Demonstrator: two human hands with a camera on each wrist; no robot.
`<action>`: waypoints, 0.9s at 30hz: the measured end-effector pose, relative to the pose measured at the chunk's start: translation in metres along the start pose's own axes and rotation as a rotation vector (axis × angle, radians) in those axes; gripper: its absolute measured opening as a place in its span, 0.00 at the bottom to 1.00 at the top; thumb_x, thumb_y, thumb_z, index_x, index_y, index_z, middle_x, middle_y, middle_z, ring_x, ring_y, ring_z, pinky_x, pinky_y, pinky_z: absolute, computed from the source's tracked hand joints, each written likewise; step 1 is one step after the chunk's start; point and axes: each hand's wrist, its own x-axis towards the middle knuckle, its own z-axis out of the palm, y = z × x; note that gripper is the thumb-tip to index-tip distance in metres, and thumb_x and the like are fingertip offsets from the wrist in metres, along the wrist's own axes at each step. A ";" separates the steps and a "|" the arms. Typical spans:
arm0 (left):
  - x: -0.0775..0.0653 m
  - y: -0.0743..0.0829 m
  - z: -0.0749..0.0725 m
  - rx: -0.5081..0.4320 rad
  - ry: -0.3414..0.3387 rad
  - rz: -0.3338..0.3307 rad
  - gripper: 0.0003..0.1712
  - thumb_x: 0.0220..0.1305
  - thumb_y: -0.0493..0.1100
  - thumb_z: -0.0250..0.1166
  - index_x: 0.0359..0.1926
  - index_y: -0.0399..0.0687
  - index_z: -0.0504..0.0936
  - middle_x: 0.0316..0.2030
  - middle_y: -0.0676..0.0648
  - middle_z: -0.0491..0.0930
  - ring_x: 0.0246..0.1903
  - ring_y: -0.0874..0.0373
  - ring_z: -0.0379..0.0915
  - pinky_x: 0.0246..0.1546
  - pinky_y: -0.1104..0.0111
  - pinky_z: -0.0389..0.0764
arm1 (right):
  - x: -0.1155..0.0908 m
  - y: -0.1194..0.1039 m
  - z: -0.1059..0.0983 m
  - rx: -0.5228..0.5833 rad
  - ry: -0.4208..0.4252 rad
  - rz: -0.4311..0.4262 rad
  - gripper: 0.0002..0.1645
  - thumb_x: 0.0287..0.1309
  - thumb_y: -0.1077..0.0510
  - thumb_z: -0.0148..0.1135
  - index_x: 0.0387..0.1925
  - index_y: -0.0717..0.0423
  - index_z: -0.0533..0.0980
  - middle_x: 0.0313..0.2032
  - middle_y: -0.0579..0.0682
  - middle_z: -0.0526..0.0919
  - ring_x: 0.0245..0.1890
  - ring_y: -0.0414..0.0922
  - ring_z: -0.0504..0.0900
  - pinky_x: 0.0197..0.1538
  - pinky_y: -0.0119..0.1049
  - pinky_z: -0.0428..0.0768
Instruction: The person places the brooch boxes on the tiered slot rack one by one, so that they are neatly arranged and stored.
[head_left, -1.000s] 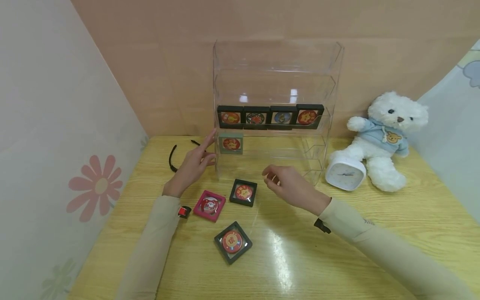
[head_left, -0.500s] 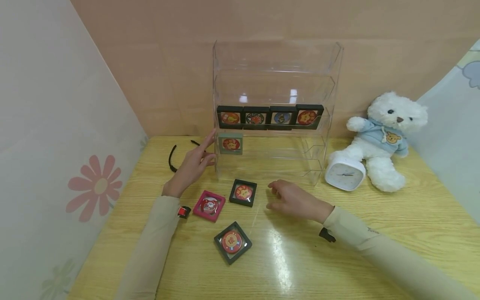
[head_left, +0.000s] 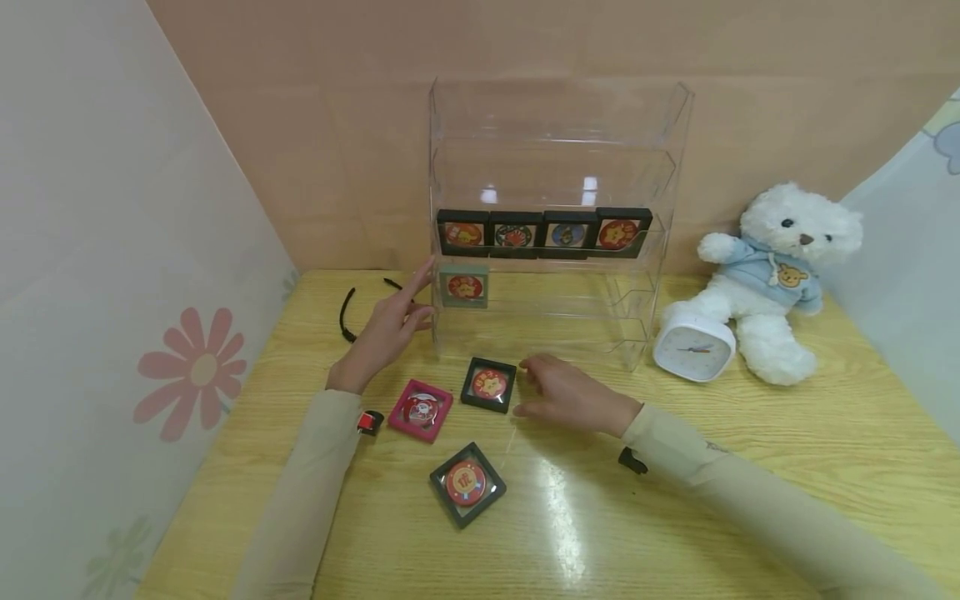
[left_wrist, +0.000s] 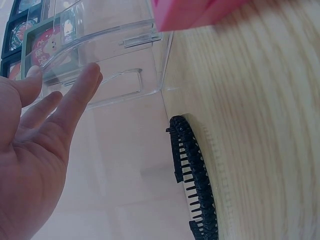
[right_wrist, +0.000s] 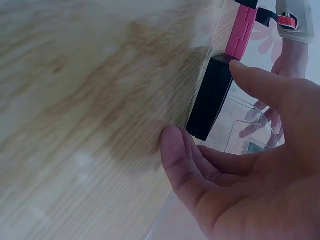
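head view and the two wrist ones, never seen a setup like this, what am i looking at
No machine here: a person works with two bare hands. The head picture comes from a camera worn on the head; the wrist pictures come from a camera on each wrist. On the table lie a pink-framed badge, a black-framed badge and a dark-framed badge turned cornerwise. Behind them stands a clear rack holding five more badges, with a white clock and a teddy bear to its right. The left hand touches the rack's side; the right hand is beside the black-framed badge, contact unclear. Nothing looks held.
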 end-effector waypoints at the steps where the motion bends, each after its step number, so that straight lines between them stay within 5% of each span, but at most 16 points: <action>1: 0.000 0.000 0.000 0.001 0.000 0.000 0.44 0.76 0.34 0.54 0.81 0.70 0.46 0.75 0.40 0.58 0.52 0.44 0.81 0.47 0.62 0.87 | 0.001 -0.001 0.001 -0.002 -0.001 0.007 0.42 0.59 0.45 0.73 0.62 0.71 0.71 0.45 0.54 0.78 0.44 0.47 0.78 0.49 0.44 0.82; 13: 0.001 -0.001 0.000 -0.001 0.004 -0.003 0.45 0.76 0.33 0.54 0.81 0.73 0.45 0.75 0.40 0.58 0.52 0.45 0.81 0.46 0.67 0.86 | 0.014 -0.008 0.007 -0.083 -0.010 0.025 0.51 0.57 0.37 0.73 0.67 0.70 0.67 0.58 0.61 0.76 0.56 0.54 0.79 0.61 0.48 0.80; 27: 0.000 0.001 0.000 -0.010 0.007 -0.009 0.45 0.76 0.33 0.54 0.81 0.72 0.46 0.75 0.40 0.58 0.52 0.44 0.81 0.46 0.66 0.87 | 0.013 -0.011 0.008 -0.010 0.017 0.058 0.47 0.52 0.42 0.79 0.63 0.65 0.70 0.53 0.57 0.77 0.51 0.50 0.80 0.57 0.46 0.82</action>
